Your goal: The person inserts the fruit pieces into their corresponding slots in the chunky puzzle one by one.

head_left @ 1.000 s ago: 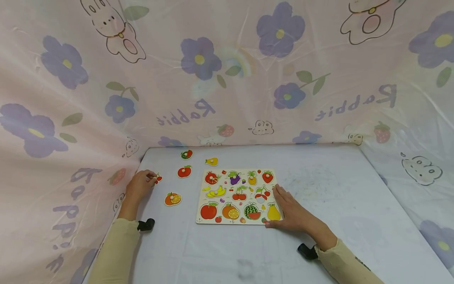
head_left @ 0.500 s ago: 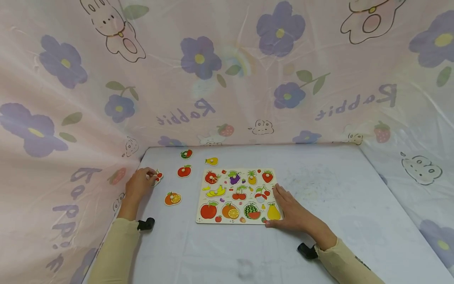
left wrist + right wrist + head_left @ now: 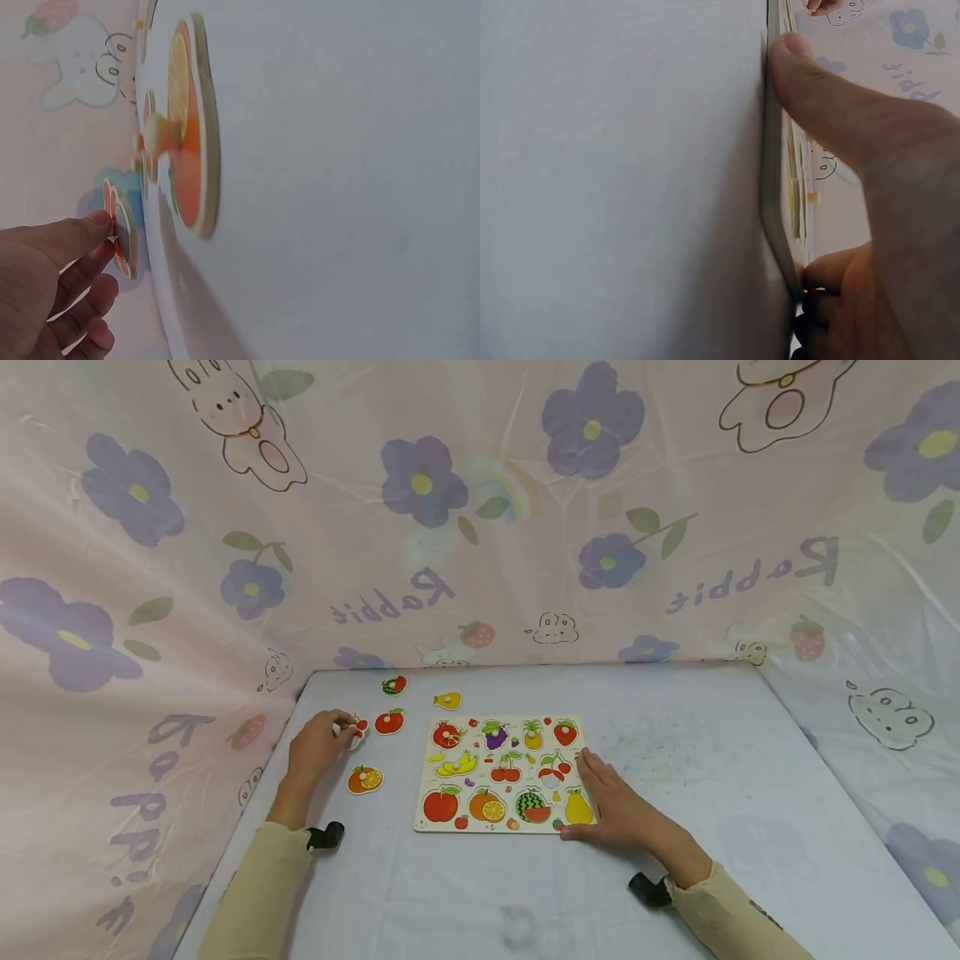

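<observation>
Between thumb and fingertips, my left hand [image 3: 318,747] pinches a red cherry puzzle piece [image 3: 362,725], beside the apple piece [image 3: 389,722]. In the left wrist view the piece [image 3: 124,238] stands on edge at the fingertips, showing red with a grey patch. My right hand [image 3: 621,806] rests on the right side of the fruit puzzle board [image 3: 472,829], thumb at its front edge and fingers extended along its right edge. The board's top row has knobbed pieces; the bottom row shows pictures of an apple, an orange, a watermelon and a pear.
Nearest the left hand on the front side lies an orange piece [image 3: 365,779] with a wooden knob. Farther back are a watermelon piece [image 3: 394,685] and a pear piece [image 3: 447,700]. A patterned curtain [image 3: 510,527] encloses the white table [image 3: 487,902] at the back and sides.
My left hand has moved right with the cherry piece, from the table's left edge to beside the apple piece. The right hand and the board stay in place.
</observation>
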Demonstrator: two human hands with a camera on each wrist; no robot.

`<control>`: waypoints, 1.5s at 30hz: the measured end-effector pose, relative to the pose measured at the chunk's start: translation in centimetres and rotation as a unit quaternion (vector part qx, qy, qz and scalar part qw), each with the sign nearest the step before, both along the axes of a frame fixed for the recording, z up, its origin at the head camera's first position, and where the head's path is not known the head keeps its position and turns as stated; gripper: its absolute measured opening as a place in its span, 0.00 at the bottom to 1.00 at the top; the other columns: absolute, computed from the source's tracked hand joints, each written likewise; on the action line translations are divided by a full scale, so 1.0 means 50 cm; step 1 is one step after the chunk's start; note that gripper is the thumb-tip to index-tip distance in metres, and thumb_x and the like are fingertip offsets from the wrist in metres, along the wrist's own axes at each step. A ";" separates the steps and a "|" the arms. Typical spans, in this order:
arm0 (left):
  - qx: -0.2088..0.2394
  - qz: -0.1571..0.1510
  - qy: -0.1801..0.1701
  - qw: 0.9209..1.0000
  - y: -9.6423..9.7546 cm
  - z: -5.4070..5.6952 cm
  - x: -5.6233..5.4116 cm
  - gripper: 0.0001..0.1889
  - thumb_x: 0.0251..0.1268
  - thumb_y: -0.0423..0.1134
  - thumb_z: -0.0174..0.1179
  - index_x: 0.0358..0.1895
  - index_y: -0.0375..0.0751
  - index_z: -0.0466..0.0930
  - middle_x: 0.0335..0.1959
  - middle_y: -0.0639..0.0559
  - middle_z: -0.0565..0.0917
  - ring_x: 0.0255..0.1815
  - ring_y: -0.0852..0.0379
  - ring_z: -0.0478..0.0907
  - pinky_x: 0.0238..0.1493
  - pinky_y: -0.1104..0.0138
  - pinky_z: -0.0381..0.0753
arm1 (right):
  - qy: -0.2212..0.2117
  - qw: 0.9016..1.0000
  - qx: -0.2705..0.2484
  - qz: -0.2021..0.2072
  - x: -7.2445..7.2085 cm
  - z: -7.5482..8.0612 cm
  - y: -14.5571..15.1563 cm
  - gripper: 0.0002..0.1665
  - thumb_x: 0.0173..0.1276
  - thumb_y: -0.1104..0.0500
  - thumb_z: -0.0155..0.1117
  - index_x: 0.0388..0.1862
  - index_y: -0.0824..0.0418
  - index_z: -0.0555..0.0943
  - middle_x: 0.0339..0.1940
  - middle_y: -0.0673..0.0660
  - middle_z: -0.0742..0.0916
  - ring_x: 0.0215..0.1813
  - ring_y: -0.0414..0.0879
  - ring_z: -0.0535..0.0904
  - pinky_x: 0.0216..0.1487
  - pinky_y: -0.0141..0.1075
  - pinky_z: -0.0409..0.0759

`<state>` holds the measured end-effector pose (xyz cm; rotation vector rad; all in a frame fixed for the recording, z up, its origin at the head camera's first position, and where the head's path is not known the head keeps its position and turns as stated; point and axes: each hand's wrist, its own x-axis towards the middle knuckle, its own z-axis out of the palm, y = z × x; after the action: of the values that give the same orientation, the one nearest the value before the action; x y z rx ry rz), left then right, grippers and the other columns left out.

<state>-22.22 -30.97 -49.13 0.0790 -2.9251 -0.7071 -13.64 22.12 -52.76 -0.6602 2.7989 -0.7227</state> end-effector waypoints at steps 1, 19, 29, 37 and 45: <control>0.000 -0.004 0.002 1.000 0.006 0.001 -0.001 0.11 0.78 0.42 0.66 0.53 0.40 0.87 0.47 0.44 0.84 0.38 0.49 0.78 0.32 0.62 0.74 | 0.002 1.000 0.000 0.001 0.000 0.000 0.000 0.80 0.57 0.25 0.78 0.87 0.71 0.49 0.90 0.68 0.53 0.88 0.65 0.49 0.84 0.62 0.52; -0.023 -0.061 0.023 0.998 0.122 0.022 0.001 0.11 0.75 0.44 0.71 0.52 0.44 0.89 0.43 0.49 0.85 0.36 0.52 0.77 0.34 0.61 0.78 | 0.003 1.000 -0.003 -0.001 0.000 0.000 0.001 0.80 0.57 0.26 0.79 0.87 0.72 0.50 0.89 0.69 0.53 0.88 0.66 0.50 0.83 0.62 0.52; -0.027 -0.097 0.029 0.995 0.187 0.038 0.005 0.12 0.73 0.45 0.72 0.53 0.45 0.89 0.46 0.50 0.87 0.40 0.52 0.79 0.40 0.59 0.81 | 0.001 1.000 0.000 0.000 -0.001 0.000 -0.001 0.80 0.57 0.26 0.79 0.87 0.71 0.50 0.89 0.69 0.53 0.88 0.66 0.50 0.83 0.62 0.53; -0.019 -0.120 0.038 0.992 0.235 0.038 0.004 0.10 0.73 0.44 0.73 0.50 0.47 0.89 0.38 0.56 0.84 0.34 0.56 0.75 0.32 0.65 0.74 | 0.009 1.000 -0.002 0.002 0.000 0.000 0.001 0.79 0.57 0.27 0.80 0.87 0.72 0.51 0.89 0.69 0.54 0.88 0.66 0.52 0.83 0.62 0.55; -0.031 -0.141 0.030 0.989 0.280 0.035 0.001 0.08 0.74 0.45 0.71 0.49 0.49 0.90 0.39 0.57 0.83 0.36 0.57 0.75 0.35 0.66 0.76 | 0.009 1.000 -0.002 0.000 0.001 0.003 -0.001 0.79 0.57 0.28 0.80 0.87 0.72 0.51 0.89 0.69 0.54 0.88 0.66 0.51 0.83 0.62 0.54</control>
<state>-22.15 -16.99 -47.40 -0.3621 -2.9279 -0.6409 -13.59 22.09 -52.62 -0.6718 2.8137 -0.7261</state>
